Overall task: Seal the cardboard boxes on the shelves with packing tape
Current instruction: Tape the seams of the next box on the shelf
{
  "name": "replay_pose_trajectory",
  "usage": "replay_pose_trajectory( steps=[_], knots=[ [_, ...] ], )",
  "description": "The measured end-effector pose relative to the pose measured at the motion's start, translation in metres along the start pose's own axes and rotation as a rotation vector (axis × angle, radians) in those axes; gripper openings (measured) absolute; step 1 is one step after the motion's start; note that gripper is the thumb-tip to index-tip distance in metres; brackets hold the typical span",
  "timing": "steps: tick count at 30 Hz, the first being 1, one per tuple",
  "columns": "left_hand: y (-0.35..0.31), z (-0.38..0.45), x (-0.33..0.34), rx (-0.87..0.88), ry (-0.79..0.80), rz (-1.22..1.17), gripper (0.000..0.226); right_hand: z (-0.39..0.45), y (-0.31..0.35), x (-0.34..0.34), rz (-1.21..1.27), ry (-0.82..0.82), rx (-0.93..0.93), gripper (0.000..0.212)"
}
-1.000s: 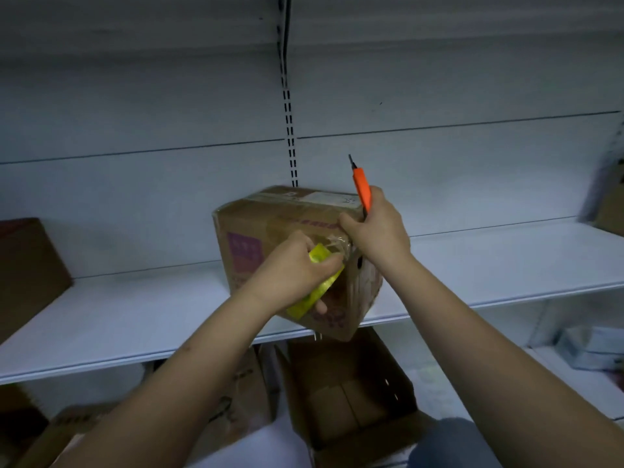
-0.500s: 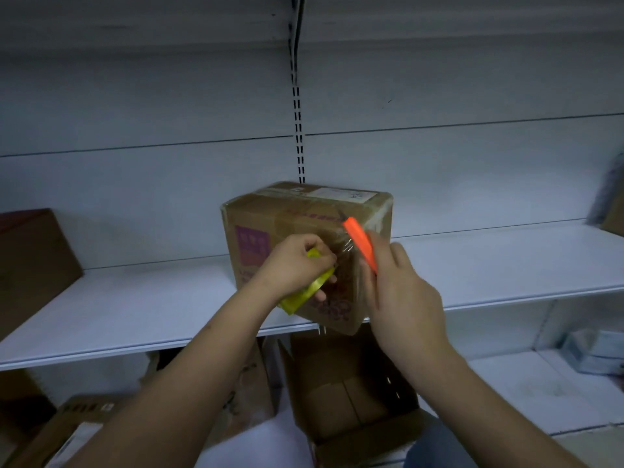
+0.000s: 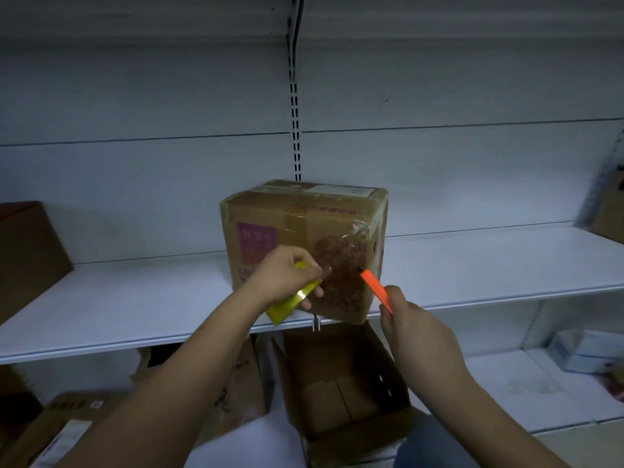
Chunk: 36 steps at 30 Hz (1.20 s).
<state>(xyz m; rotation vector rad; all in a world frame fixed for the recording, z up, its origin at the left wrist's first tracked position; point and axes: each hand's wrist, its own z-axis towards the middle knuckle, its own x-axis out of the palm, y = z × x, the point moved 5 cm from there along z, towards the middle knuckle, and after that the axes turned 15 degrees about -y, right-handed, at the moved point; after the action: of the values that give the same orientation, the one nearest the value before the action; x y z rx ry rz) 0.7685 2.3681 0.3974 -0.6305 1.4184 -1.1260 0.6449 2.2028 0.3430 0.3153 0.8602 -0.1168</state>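
Far-left box: a brown cardboard box (image 3: 28, 258) stands on the white shelf (image 3: 135, 309) at the 9 o'clock edge of the view; closed side only, contents hidden.
Lower-left boxes: at 7 o'clock, under the shelf, a flat labelled carton (image 3: 64, 430) and a tilted brown box (image 3: 241, 383) lie behind the left forearm; what is in them cannot be told.
Left hand: the left hand (image 3: 283, 276) is at centre, fingers curled round a yellow tape roll (image 3: 292, 304), thumb and forefinger pinching a clear tape end (image 3: 326, 272) right against the front of the box.
Task box: the sealed cardboard box (image 3: 297, 231) sits on the shelf at centre, its near corner overhanging the shelf edge. Flaps closed, a white label and tape strips on top, clear tape wrinkled over the right part of its front face. Contents not visible.
Open box: at 6 o'clock, on the lower shelf (image 3: 506, 390), an open cardboard box (image 3: 341, 390) shows only its bare folded bottom flaps.
Right hand: the right hand (image 3: 415, 336), at 5 o'clock from the task box, has its fingers wrapped round an orange cutter (image 3: 376, 288), whose tip points up-left, just beside the taped face.
Far right: a white packet (image 3: 584, 354) lies on the lower shelf at 4 o'clock; a brown box (image 3: 611, 211) peeks in at 3 o'clock.
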Motion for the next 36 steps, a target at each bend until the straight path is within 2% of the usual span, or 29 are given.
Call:
replay_pose_trajectory(
  steps=[5,10,14,17,20,21,25,27,28,31,33,36],
  knots=[
    [0.029,-0.001,0.0,-0.073,-0.033,-0.162,0.013,-0.019,0.004,0.002,0.254,-0.042,-0.018,0.044],
    [0.05,-0.01,-0.017,-0.104,-0.163,-0.247,0.014,0.002,0.039,0.025,0.369,-0.025,-0.046,0.036],
    [0.076,-0.026,-0.036,-0.185,-0.272,-0.444,0.016,0.024,0.08,0.065,0.303,0.035,-0.252,0.035],
    [0.102,-0.042,-0.042,-0.24,-0.257,-0.615,0.009,0.039,0.105,0.106,0.149,0.047,-0.452,0.044],
    [0.127,-0.059,-0.041,-0.26,-0.25,-0.68,0.015,0.044,0.128,0.136,0.071,0.032,-0.655,0.058],
    [0.135,-0.063,-0.04,-0.271,-0.255,-0.698,0.015,0.043,0.135,0.146,0.047,0.004,-0.711,0.061],
    [0.157,-0.069,-0.04,-0.275,-0.271,-0.726,0.016,0.039,0.156,0.161,0.105,-0.172,-0.82,0.046],
    [0.164,-0.069,-0.043,-0.267,-0.283,-0.731,0.018,0.039,0.159,0.152,0.247,-0.184,-0.73,0.041],
    [0.167,-0.069,-0.045,-0.265,-0.286,-0.74,0.018,0.038,0.159,0.141,0.383,-0.15,-0.626,0.038],
    [0.178,-0.066,-0.049,-0.276,-0.303,-0.741,0.017,0.034,0.17,0.122,0.752,0.091,-0.378,0.035],
    [0.186,-0.065,-0.053,-0.27,-0.322,-0.724,0.016,0.031,0.179,0.125,0.8,0.21,-0.355,0.026],
    [0.194,-0.064,-0.057,-0.275,-0.345,-0.672,0.016,0.031,0.186,0.139,0.824,0.287,-0.286,0.007]
  ],
)
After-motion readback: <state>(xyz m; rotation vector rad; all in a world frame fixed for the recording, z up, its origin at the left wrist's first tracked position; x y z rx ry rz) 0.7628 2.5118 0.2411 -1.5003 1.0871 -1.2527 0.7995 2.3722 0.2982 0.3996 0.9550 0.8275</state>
